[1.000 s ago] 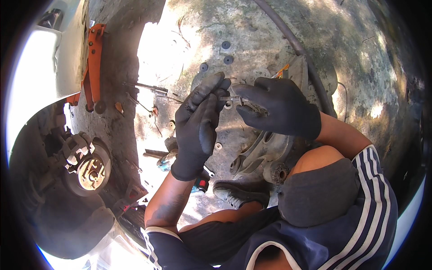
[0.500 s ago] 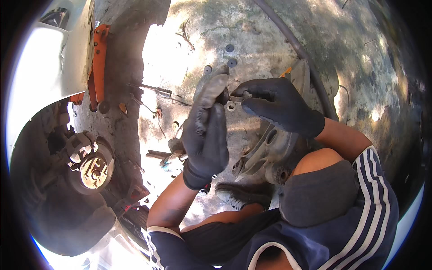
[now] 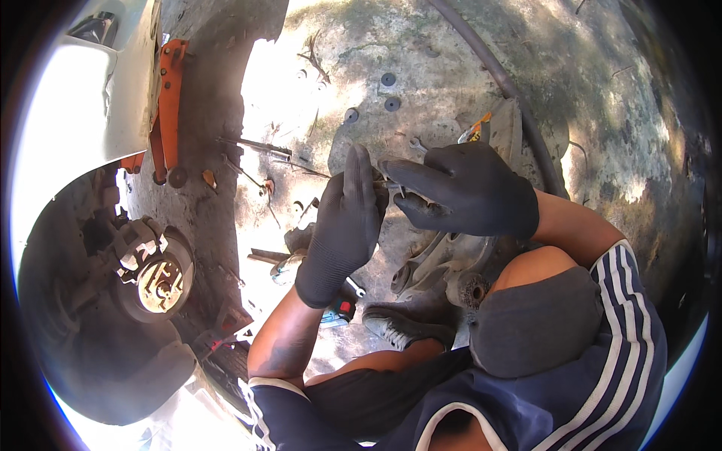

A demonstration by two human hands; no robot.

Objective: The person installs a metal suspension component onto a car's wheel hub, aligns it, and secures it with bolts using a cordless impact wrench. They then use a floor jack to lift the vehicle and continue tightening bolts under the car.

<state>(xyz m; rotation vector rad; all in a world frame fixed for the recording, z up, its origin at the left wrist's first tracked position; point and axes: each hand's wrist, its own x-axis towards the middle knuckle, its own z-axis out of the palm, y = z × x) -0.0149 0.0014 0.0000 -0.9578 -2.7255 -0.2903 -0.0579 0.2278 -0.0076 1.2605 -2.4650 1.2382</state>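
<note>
Both my hands wear black gloves and meet above the ground in front of me. My left hand point(image 3: 342, 229) is raised with its long fingers together, the thumb side toward the right hand. A dark thing shows partly at its palm side, mostly hidden. My right hand point(image 3: 470, 188) comes in from the right, its fingertips pinching a small thin metal piece point(image 3: 392, 184) against that dark thing. Below the hands lies a grey metal suspension arm point(image 3: 432, 263) with a round bushing point(image 3: 467, 290) at its near end, close to my knee.
Rubber washers point(image 3: 392, 104), an open-ended wrench point(image 3: 418, 143) and an orange-yellow packet point(image 3: 475, 128) lie beyond my hands. A thick hose point(image 3: 519, 90) curves past at right. To the left are a metal bar point(image 3: 259, 147), an orange jack point(image 3: 171, 105) and the car's wheel hub point(image 3: 160, 286).
My left hand has turned at the wrist and dropped slightly, hiding the dark round thing more. The right hand has shifted a little down, uncovering the wrench and more of the packet.
</note>
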